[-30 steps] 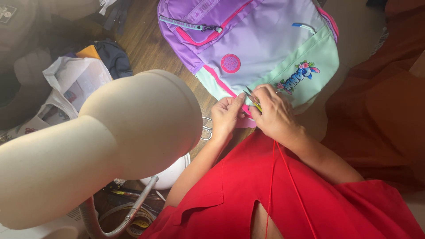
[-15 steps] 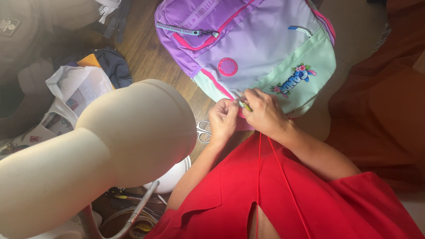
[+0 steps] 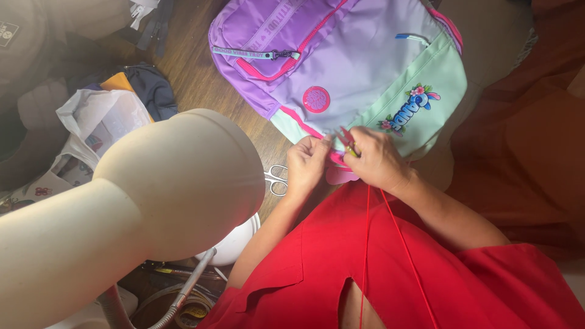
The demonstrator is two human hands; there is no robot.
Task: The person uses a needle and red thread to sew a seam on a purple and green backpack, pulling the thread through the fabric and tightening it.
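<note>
A purple, lilac and mint-green backpack (image 3: 359, 67) with pink trim lies flat on the wooden table. My left hand (image 3: 306, 163) pinches its pink bottom edge. My right hand (image 3: 376, 159) rests right beside it on the same edge and holds a small thin tool (image 3: 348, 142) with a red and yellow handle, its tip at the seam. Red thread (image 3: 367, 244) runs from my right hand down over my red top. Small silver scissors (image 3: 276, 179) lie on the table just left of my left hand.
A big cream lamp head (image 3: 177, 176) on a flexible neck fills the near left. A white plastic bag (image 3: 100, 125), dark cloth and a bag crowd the far left. A white round object (image 3: 234, 244) sits below the lamp. Orange-brown fabric (image 3: 530, 134) drapes on the right.
The view has shifted slightly, so the backpack and both hands sit a little higher and more to the right. My hands stay together on the pink bottom edge.
</note>
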